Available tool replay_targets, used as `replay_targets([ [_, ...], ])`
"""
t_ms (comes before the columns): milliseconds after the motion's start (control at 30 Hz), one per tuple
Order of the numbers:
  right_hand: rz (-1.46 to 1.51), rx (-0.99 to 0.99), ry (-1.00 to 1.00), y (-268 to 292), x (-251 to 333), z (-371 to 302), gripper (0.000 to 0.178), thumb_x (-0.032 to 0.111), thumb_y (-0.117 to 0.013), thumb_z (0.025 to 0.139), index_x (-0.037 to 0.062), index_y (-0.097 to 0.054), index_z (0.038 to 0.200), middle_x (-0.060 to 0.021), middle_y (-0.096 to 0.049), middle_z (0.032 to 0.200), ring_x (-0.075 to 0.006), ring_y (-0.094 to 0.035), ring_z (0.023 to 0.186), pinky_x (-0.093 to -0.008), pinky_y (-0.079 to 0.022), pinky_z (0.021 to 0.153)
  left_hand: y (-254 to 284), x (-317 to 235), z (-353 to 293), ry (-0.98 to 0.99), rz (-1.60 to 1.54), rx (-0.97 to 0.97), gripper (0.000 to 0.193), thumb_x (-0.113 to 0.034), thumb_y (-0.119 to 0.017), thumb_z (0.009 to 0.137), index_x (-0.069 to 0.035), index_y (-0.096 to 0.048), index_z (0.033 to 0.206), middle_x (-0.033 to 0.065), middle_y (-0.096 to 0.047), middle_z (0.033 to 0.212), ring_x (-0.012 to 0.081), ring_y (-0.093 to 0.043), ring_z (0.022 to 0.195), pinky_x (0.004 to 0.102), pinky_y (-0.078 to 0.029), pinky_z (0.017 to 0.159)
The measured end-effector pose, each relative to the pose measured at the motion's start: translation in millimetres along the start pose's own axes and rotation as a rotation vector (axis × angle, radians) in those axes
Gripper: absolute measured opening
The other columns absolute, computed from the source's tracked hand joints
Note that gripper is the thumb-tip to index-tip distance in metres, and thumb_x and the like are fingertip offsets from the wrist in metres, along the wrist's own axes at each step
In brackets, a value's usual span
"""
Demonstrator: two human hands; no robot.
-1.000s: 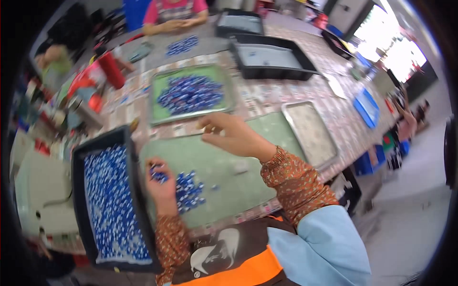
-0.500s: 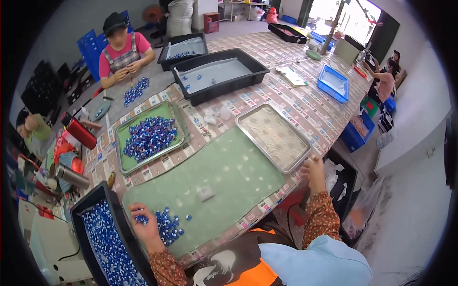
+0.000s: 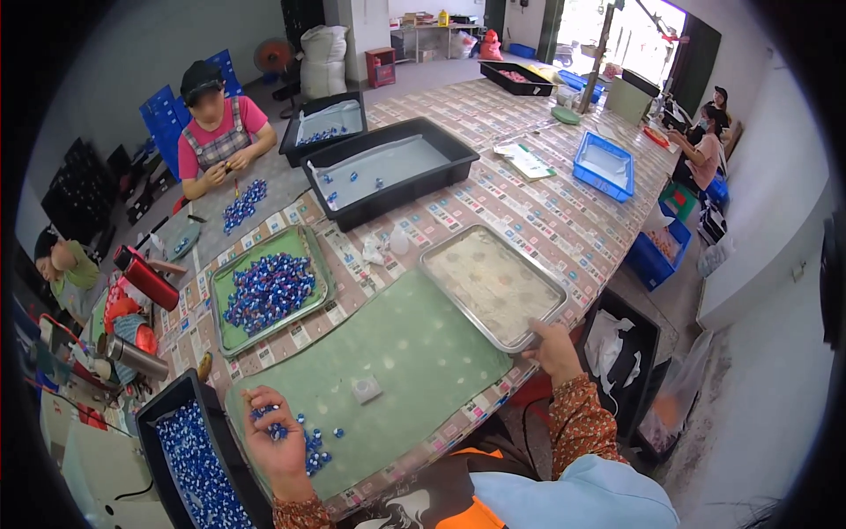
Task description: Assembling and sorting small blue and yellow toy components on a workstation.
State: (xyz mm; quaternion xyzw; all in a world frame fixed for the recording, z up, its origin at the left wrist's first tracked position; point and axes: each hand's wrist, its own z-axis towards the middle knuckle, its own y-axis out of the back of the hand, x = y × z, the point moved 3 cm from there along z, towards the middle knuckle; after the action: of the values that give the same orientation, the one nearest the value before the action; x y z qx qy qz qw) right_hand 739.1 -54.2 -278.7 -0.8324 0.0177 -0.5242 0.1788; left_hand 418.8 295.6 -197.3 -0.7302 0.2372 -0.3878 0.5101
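Observation:
My left hand [image 3: 278,445] is cupped, fingers curled round several small shiny blue-and-silver pieces [image 3: 277,431], at the left end of a green mat [image 3: 423,353]. More loose pieces [image 3: 317,458] lie on the mat beside it. My right hand [image 3: 557,354] grips the near corner of a shallow metal tray [image 3: 465,307], thumb over the rim and fingers partly hidden below. A pale, creased cloth [image 3: 493,280] lines this tray, which overlaps the mat's far right corner. A small whitish block [image 3: 366,390] rests on the mat.
Left of the mat stands a black bin [image 3: 167,401] full of blue pieces. A green-lined tray [image 3: 220,339] heaped with pieces sits beyond. Farther back are a large black tray [image 3: 405,198] and a blue basket [image 3: 608,187]. A co-worker [image 3: 216,141] sits across the table.
My right hand has gone from beside the metal tray's edge to gripping its near corner. My left hand has turned more upright with pieces in it. The whole view has shifted slightly.

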Motion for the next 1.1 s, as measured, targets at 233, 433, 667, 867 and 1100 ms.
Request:
replay_targets([
  [233, 0.056, 0.109, 0.149, 6.9, 16.7, -14.4, 0.028, 0.016, -0.061, 0.095, -0.0041, -0.063, 0.115, -0.0116, -0.072, 0.096, -0.0197, -0.072, 0.072, -0.0346, -0.059, 0.053, -2.2, 27.7, 10.7, 0.055, 0.153, -0.055, 0.019, -0.018, -0.051, 0.105, -0.006, -0.062, 0.115, 0.0075, -0.060, 0.100, 0.0139, -0.058, 0.083, 0.0218, -0.035, 0.045],
  [433, 0.044, 0.223, 0.148, -3.1, 37.5, -51.8, 0.046, 0.014, -0.063, 0.091, -0.0097, -0.056, 0.129, -0.0156, -0.068, 0.120, -0.0222, -0.069, 0.103, -0.0354, -0.056, 0.092, -17.1, 52.9, 14.8, 0.104, 0.259, -0.034, 0.019, -0.018, -0.051, 0.105, -0.006, -0.059, 0.117, 0.0055, -0.058, 0.103, 0.0126, -0.053, 0.080, 0.0225, -0.032, 0.045],
  [667, 0.048, 0.391, 0.036, -55.2, 35.6, -86.8, 0.037, 0.014, -0.065, 0.094, -0.0071, -0.061, 0.125, -0.0119, -0.070, 0.111, -0.0171, -0.070, 0.093, -0.0299, -0.057, 0.082, -35.3, 86.8, 16.7, 0.161, 0.492, -0.038, 0.020, -0.021, -0.050, 0.106, -0.007, -0.062, 0.114, 0.0059, -0.058, 0.100, 0.0131, -0.053, 0.079, 0.0208, -0.031, 0.043],
  [867, -0.006, 0.565, -0.127, -90.0, 14.3, -99.9, 0.046, 0.014, -0.065, 0.090, -0.0067, -0.057, 0.130, -0.0128, -0.068, 0.117, -0.0185, -0.069, 0.102, -0.0325, -0.056, 0.088, -38.3, 84.1, 5.7, 0.110, 0.611, -0.098, 0.018, -0.022, -0.050, 0.106, -0.008, -0.061, 0.109, 0.0052, -0.058, 0.098, 0.0132, -0.054, 0.075, 0.0201, -0.033, 0.041],
  [1100, -0.074, 0.589, -0.172, -115.4, 7.8, -114.8, 0.045, 0.016, -0.064, 0.089, -0.0081, -0.057, 0.127, -0.0139, -0.069, 0.112, -0.0191, -0.069, 0.096, -0.0319, -0.056, 0.085, -15.7, 55.0, 18.5, -0.029, 0.918, -0.114, 0.020, -0.023, -0.056, 0.103, -0.006, -0.060, 0.113, 0.0047, -0.061, 0.099, 0.0134, -0.058, 0.082, 0.0212, -0.038, 0.047],
])
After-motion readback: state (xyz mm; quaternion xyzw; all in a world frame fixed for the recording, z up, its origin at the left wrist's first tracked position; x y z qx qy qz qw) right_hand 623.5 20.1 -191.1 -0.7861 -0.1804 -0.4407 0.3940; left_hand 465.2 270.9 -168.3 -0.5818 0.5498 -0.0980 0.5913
